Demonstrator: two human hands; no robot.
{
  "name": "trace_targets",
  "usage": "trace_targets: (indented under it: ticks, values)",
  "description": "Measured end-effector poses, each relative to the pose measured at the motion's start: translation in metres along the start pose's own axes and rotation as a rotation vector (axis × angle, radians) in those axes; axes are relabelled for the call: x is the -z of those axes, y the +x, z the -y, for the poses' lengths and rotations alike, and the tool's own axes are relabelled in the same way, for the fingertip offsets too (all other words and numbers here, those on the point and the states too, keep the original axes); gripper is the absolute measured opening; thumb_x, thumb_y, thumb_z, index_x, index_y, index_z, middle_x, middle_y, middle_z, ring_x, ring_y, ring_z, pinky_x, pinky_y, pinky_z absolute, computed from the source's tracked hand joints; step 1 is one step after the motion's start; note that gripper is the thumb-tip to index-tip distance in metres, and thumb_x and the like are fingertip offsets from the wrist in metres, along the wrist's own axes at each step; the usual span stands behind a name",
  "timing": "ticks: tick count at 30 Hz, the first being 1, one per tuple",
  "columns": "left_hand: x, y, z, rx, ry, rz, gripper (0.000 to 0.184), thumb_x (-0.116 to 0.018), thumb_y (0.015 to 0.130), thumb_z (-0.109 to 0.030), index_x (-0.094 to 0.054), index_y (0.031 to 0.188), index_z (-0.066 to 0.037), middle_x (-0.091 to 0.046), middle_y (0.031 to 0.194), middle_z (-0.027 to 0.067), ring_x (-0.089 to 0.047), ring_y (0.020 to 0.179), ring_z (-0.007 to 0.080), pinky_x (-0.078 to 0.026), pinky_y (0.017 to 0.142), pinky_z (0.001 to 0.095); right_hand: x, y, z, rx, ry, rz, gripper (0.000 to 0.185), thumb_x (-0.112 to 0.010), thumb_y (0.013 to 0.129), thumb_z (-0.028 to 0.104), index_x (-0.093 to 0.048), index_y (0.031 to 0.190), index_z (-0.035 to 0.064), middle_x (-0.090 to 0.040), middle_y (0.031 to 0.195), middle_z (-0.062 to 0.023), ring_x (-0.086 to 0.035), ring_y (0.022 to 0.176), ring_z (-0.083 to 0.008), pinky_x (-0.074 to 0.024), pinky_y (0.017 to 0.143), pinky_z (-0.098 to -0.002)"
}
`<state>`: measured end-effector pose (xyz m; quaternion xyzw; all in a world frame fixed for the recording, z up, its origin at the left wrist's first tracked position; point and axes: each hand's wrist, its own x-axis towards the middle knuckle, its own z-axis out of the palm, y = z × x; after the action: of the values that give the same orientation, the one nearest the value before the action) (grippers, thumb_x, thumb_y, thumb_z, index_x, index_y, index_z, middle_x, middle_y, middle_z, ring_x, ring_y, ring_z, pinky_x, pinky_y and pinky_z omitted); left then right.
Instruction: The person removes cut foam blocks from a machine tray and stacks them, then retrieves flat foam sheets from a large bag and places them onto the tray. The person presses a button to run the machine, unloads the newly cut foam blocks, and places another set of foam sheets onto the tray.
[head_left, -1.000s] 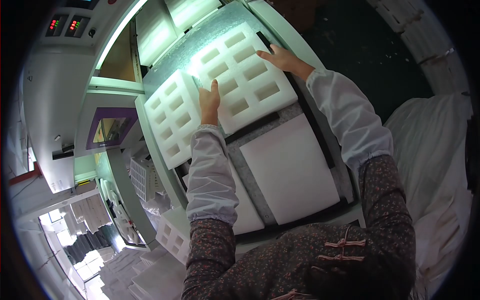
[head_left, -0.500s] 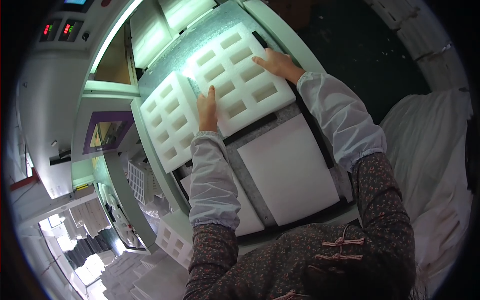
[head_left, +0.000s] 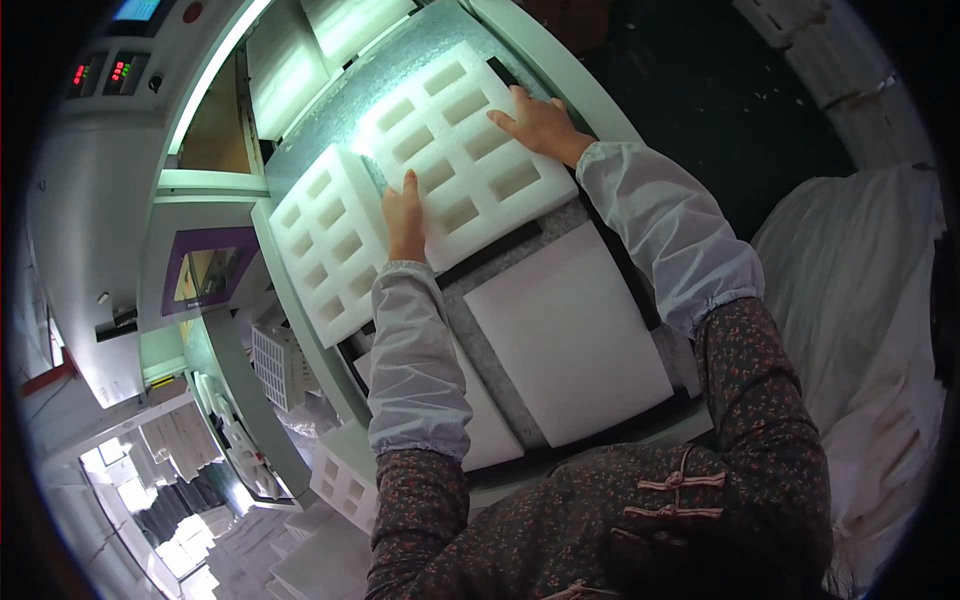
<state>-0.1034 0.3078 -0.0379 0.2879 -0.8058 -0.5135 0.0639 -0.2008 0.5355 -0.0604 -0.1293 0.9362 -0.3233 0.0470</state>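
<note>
Foam block (head_left: 452,149), upper centre: likely light, dentable; hold side edges. Left grip (head_left: 404,218), right grip (head_left: 543,126) there; can't tell if closed.

white foam block (head_left: 450,144) | eight rectangular pockets (head_left: 436,175), two rows of four | pockets-up on grey bed (head_left: 415,55)

Left hand (head_left: 404,215), right hand (head_left: 540,125) bare. Left cover (head_left: 418,370), right cover (head_left: 670,225): pale greyish-white, loose, creased, gathered at wrist and upper end. Top (head_left: 540,520) dark, long-sleeved, strewn with small reddish and pale flowers. Pinkish knotted cord fasteners (head_left: 682,482) across front, another partly visible at lower edge.
</note>
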Motion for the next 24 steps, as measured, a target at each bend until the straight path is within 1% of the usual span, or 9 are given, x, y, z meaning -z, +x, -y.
trace_targets:
  ticks: [2, 7, 13, 17, 19, 20, 22, 24]
  values:
    - [-0.001, -0.001, -0.003, -0.027, 0.014, -0.013, 0.052, -0.057, 0.085, -0.037, -0.053, 0.096, 0.013, -0.057, 0.088, 0.0176, -0.054, 0.075, 0.0205, -0.046, 0.064, 0.0287, 0.0, 0.001, 0.0, 0.001, -0.005, -0.016, 0.055, -0.036, 0.088, 0.052, -0.045, 0.105, -0.0003, -0.065, 0.091, -0.0186, -0.061, 0.085, -0.0354, -0.0267, 0.091, -0.052]
    - [-0.002, 0.0, 0.003, -0.095, 0.017, -0.033, 0.054, -0.057, 0.084, -0.039, -0.053, 0.097, 0.013, -0.057, 0.087, 0.018, -0.054, 0.074, 0.0213, -0.046, 0.064, 0.0294, 0.0, 0.001, -0.002, 0.008, -0.066, 0.007, 0.056, -0.034, 0.089, 0.052, -0.045, 0.104, -0.0005, -0.065, 0.09, -0.0194, -0.061, 0.086, -0.036, -0.0251, 0.093, -0.0543]
    - [-0.005, 0.002, 0.007, -0.076, 0.053, -0.057, 0.054, -0.058, 0.084, -0.039, -0.053, 0.099, 0.013, -0.058, 0.088, 0.0187, -0.055, 0.075, 0.0224, -0.047, 0.065, 0.0305, 0.004, -0.001, -0.001, 0.009, -0.101, 0.05, 0.056, -0.034, 0.089, 0.052, -0.045, 0.103, -0.0007, -0.064, 0.091, -0.0202, -0.06, 0.086, -0.0365, -0.0235, 0.096, -0.0554]
    - [-0.007, 0.013, 0.017, -0.125, 0.098, -0.066, 0.053, -0.058, 0.084, -0.037, -0.053, 0.102, 0.013, -0.058, 0.091, 0.0197, -0.056, 0.076, 0.0235, -0.047, 0.068, 0.0319, 0.001, 0.001, -0.003, 0.015, -0.099, 0.018, 0.06, -0.031, 0.09, 0.054, -0.043, 0.109, -0.0014, -0.064, 0.092, -0.0196, -0.059, 0.091, -0.0357, -0.024, 0.098, -0.0528]
    - [-0.005, 0.006, 0.006, -0.067, 0.044, -0.017, 0.054, -0.058, 0.084, -0.035, -0.052, 0.105, 0.014, -0.058, 0.095, 0.0217, -0.056, 0.079, 0.0243, -0.047, 0.071, 0.032, 0.0, 0.003, -0.005, 0.013, -0.118, 0.019, 0.061, -0.032, 0.089, 0.054, -0.043, 0.11, -0.0019, -0.064, 0.096, -0.0196, -0.058, 0.092, -0.0367, -0.0243, 0.099, -0.0528]
    - [-0.006, 0.009, 0.009, -0.066, 0.039, -0.043, 0.054, -0.058, 0.084, -0.035, -0.052, 0.105, 0.014, -0.058, 0.095, 0.0217, -0.056, 0.079, 0.0243, -0.047, 0.071, 0.032, 0.0, 0.003, -0.004, 0.038, -0.116, 0.023, 0.061, -0.032, 0.089, 0.054, -0.043, 0.11, -0.0019, -0.064, 0.096, -0.0196, -0.058, 0.092, -0.0367, -0.0243, 0.099, -0.0528]
    - [-0.008, 0.018, 0.018, -0.121, 0.034, -0.039, 0.049, -0.058, 0.084, -0.032, -0.051, 0.099, 0.014, -0.059, 0.094, 0.0265, -0.058, 0.085, 0.0379, -0.046, 0.076, 0.0404, 0.002, 0.002, -0.004, 0.041, -0.1, -0.005, 0.056, -0.034, 0.088, 0.053, -0.044, 0.104, 0.0, -0.064, 0.093, -0.0199, -0.059, 0.092, -0.0378, -0.024, 0.097, -0.0544]
    - [-0.002, 0.005, -0.004, -0.126, 0.133, -0.105, 0.055, -0.057, 0.085, -0.03, -0.043, 0.112, 0.016, -0.055, 0.106, 0.0292, -0.056, 0.095, 0.0383, -0.044, 0.084, 0.0402, 0.001, 0.004, -0.007, 0.0, -0.138, 0.04, 0.062, -0.035, 0.088, 0.055, -0.042, 0.117, 0.0008, -0.059, 0.108, -0.0194, -0.056, 0.098, -0.0376, -0.0287, 0.096, -0.048]
